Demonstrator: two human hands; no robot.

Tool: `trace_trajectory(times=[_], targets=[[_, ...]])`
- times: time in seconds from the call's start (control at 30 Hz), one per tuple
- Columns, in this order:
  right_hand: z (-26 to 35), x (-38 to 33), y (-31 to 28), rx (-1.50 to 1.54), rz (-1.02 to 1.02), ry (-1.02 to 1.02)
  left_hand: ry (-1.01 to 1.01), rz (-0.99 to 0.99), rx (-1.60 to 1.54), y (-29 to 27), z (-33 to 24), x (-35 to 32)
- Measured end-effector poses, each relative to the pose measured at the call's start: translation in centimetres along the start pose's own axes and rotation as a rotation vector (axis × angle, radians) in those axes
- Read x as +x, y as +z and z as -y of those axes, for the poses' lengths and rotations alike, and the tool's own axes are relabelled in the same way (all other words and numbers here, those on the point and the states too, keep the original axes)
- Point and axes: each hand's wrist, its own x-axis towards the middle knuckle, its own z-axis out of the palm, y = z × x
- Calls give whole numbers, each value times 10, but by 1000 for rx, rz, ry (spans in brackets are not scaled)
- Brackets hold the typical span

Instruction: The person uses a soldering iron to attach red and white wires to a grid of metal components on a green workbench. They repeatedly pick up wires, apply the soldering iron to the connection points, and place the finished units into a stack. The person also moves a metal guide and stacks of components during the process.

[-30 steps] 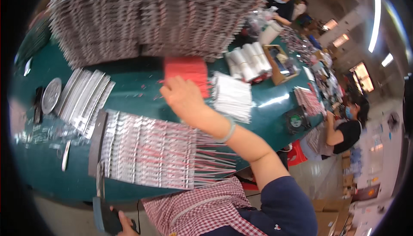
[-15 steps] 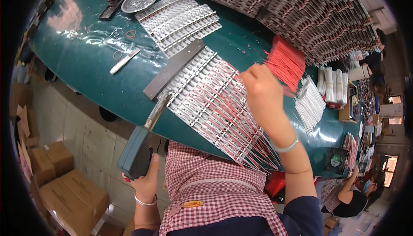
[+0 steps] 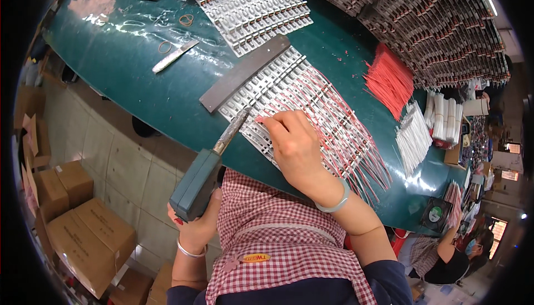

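My left hand (image 3: 201,224) is wrapped round the handle of a dark green soldering gun (image 3: 196,185). The gun's metal tip reaches the near left part of a sheet of silvery metal strips (image 3: 266,89) on the table. Red and white wires (image 3: 364,149) fan out from this sheet toward the right. Over the sheet, close to the tip, my right hand (image 3: 297,146) is closed with thumb and forefinger pinched. A bit of red wire (image 3: 260,119) shows at those fingertips; the rest is hidden. A dark flat bar (image 3: 245,72) lies across the sheet's left end.
Another metal sheet (image 3: 256,15) lies farther back. Right of it are red wires (image 3: 390,79) and white wires (image 3: 413,138). Stacked wired strips (image 3: 428,26) rise at the far right. A white-handled knife (image 3: 175,56) lies at left. A co-worker (image 3: 448,252) sits at lower right.
My right hand has come left and nearer from beside the red wire pile to the soldering gun's tip. The gun has shifted slightly right, and the whole view has shifted.
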Motion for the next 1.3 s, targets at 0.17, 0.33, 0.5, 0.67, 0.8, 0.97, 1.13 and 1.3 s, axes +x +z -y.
trace_trajectory(times=[0.17,0.33,0.5,0.67,0.8,0.97,1.13,1.3], targets=[[2,1,0,-30,8,-26,149,35,31,2,3,6],[3,1,0,-33,12,-40,141,73,73,2,-3,9],[2,0,2,-58,12,-77,176,82,75,3,-3,10],[3,0,2,-62,6,-77,185,83,77,4,-4,11],[3,1,1,-70,20,-79,170,86,73,4,-5,11],[3,1,0,-60,41,-78,159,105,115,1,-9,12],[2,0,1,-64,40,-89,159,38,137,-2,-2,6],[2,0,2,-64,29,-93,111,-5,80,-4,5,-1]])
